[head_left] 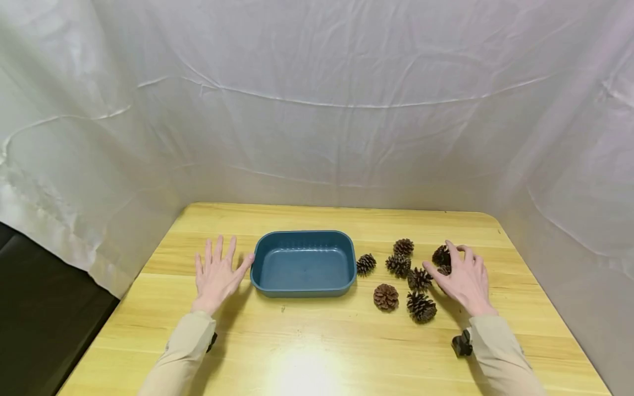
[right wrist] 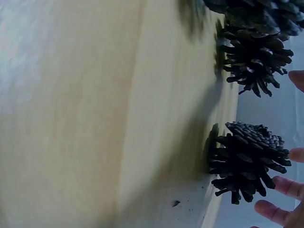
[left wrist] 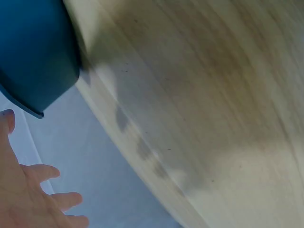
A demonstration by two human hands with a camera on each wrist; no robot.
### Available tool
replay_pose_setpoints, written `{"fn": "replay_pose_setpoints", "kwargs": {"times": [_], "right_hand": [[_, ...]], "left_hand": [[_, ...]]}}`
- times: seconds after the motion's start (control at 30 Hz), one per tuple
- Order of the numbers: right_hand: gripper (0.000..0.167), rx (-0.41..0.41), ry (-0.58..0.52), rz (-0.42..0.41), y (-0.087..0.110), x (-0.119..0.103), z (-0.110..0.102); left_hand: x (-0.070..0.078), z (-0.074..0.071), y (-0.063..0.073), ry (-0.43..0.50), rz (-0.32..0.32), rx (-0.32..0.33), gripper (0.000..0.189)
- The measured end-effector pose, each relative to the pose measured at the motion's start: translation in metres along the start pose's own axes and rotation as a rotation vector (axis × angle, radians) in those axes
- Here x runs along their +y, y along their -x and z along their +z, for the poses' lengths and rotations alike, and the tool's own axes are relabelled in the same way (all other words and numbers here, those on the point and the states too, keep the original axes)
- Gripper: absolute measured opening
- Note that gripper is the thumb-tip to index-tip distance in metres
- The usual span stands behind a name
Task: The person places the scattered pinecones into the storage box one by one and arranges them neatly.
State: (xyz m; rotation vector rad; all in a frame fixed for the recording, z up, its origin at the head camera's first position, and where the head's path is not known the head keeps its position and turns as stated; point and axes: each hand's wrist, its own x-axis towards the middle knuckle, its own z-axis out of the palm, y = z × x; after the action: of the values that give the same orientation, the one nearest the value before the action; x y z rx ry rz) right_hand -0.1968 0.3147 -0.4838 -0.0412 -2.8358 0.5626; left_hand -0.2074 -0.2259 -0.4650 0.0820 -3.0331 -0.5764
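A dark teal rectangular tub [head_left: 304, 268] lies on the table with its inside bare. My left hand [head_left: 217, 281] is at its left side, fingers spread and straight, thumb tip right at the rim. On the right, my right hand [head_left: 466, 281] hovers over a brown pine cone [head_left: 441, 256], its fingers loosely bent and spread. In the right wrist view those fingertips come close to the side of a pine cone [right wrist: 249, 161], not curled round it. Part of a second cone shows under the hand.
Between tub and right hand lie several more pine cones, among them a lighter brown one [head_left: 386, 297] and a large dark one [head_left: 421, 307]. A pale wooden table [head_left: 307, 335] carries everything. White cloth [head_left: 337, 137] hangs behind and at both sides.
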Motion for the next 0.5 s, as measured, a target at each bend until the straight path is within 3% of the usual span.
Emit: {"fn": "replay_pose_setpoints", "kwargs": {"times": [0.3, 0.4, 0.5], "right_hand": [[0.100, -0.146, -0.111, 0.138, -0.005, -0.001, -0.009], [0.100, -0.184, -0.178, 0.177, -0.006, 0.000, -0.012], [0.097, -0.202, -0.238, 0.199, -0.005, 0.001, -0.014]], "left_hand": [[0.014, -0.004, 0.012, 0.029, 0.026, -0.017, 0.086], [0.020, -0.005, 0.015, 0.100, 0.024, -0.050, 0.089], [0.023, -0.004, 0.017, 0.227, 0.007, -0.084, 0.090]]}}
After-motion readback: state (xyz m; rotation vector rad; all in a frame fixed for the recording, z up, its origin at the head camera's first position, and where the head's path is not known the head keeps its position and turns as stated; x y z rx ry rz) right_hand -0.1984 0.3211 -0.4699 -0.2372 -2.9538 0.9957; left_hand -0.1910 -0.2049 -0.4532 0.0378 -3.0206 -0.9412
